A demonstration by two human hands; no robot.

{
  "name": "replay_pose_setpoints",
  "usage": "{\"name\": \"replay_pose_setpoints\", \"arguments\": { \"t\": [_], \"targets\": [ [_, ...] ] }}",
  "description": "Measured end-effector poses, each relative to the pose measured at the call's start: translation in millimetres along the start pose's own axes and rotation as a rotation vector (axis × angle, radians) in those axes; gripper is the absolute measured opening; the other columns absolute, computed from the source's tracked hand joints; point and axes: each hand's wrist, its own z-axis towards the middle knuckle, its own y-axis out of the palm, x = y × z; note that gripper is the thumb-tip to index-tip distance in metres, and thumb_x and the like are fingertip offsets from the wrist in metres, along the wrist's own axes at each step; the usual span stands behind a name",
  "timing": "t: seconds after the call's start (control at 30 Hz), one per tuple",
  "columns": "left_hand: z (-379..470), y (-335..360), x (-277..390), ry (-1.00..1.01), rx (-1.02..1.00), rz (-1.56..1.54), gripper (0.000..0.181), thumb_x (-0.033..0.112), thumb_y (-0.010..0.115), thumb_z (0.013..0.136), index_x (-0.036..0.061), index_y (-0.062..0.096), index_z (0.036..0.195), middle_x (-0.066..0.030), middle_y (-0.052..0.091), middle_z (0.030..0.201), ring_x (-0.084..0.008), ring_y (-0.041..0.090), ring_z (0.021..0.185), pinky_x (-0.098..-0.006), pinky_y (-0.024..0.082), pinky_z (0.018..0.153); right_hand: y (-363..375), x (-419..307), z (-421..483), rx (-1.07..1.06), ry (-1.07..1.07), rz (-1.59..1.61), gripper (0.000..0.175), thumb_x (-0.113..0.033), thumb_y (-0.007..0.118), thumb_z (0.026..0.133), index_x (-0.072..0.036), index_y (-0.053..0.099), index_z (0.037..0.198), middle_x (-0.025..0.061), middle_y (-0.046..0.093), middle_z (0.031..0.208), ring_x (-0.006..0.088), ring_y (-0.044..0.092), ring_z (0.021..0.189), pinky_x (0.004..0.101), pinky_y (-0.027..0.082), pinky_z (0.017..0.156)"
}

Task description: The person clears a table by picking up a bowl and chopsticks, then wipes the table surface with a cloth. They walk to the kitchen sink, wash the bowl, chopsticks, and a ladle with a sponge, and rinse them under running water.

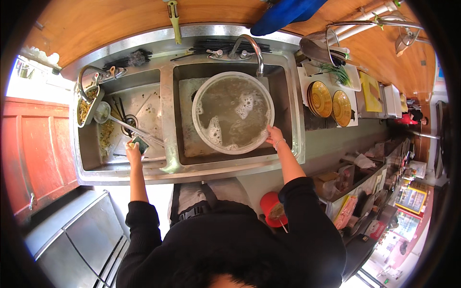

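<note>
My left hand (134,150) grips a scouring sponge (140,144) with a dark green face, above the near part of the left sink basin (151,86). My right hand (275,136) is at the lower right rim of a large round tub (234,111) of murky, foamy water; whether the fingers close on the rim cannot be told. The tub stands in the right basin (187,144). In the left basin lie a long-handled ladle (102,111), dark utensils near the drain and food scraps. A metal container of food scraps (86,108) sits at that basin's left end.
Curved faucets (257,54) (83,82) rise behind both basins. Black chopsticks (216,45) and a steel-wool scrubber (137,57) lie on the back ledge. Yellow patterned bowls (319,99), green onions (338,73) and a yellow cutting board (371,91) are at right. A red bucket (272,208) stands beside me.
</note>
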Motion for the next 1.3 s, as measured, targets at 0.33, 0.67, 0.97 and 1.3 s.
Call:
{"name": "replay_pose_setpoints", "arguments": {
  "t": [0.33,0.67,0.97,1.3],
  "targets": [
    [-137.9,48.6,70.7,0.498,-0.280,0.249,0.032,0.015,0.060,0.081,0.0110,0.053,0.112,-0.0186,0.063,0.084,-0.0350,0.062,0.078,-0.0420,0.048,0.069,29.1,-9.9,-57.7,-0.073,0.025,0.073,0.027,-0.028,0.052,0.093,-0.002,0.051,0.104,0.0142,0.062,0.094,0.0259,0.065,0.073,0.0388,0.055,0.062],
    [-168.5,157.9,24.9,-0.027,-0.641,0.430,0.059,0.041,0.067,0.075,-0.0026,0.056,0.114,-0.0209,0.066,0.095,-0.0323,0.064,0.091,-0.0401,0.050,0.076,36.5,-20.7,-69.4,-0.042,-0.107,-0.085,0.028,-0.033,0.054,0.092,-0.005,0.051,0.088,0.0064,0.058,0.075,0.0164,0.059,0.059,0.0300,0.050,0.057],
    [-173.3,163.5,35.6,0.155,-0.666,0.673,0.052,0.036,0.070,0.074,-0.0038,0.059,0.107,-0.0222,0.065,0.097,-0.0340,0.063,0.094,-0.0407,0.050,0.078,22.3,15.6,-30.2,-0.047,-0.025,-0.005,0.033,-0.036,0.052,0.092,-0.003,0.052,0.096,0.0110,0.061,0.081,0.0207,0.062,0.066,0.0333,0.053,0.059],
    [-243.2,231.0,59.9,0.806,-0.810,0.636,0.029,0.009,0.051,0.079,-0.0003,0.059,0.105,-0.0191,0.061,0.103,-0.0339,0.058,0.095,-0.0438,0.047,0.083,16.1,-1.6,-0.4,0.169,-0.255,-0.380,0.061,-0.051,0.041,0.093,0.006,0.058,0.105,0.0205,0.064,0.097,0.0324,0.062,0.094,0.0390,0.046,0.081]
  ]
}}
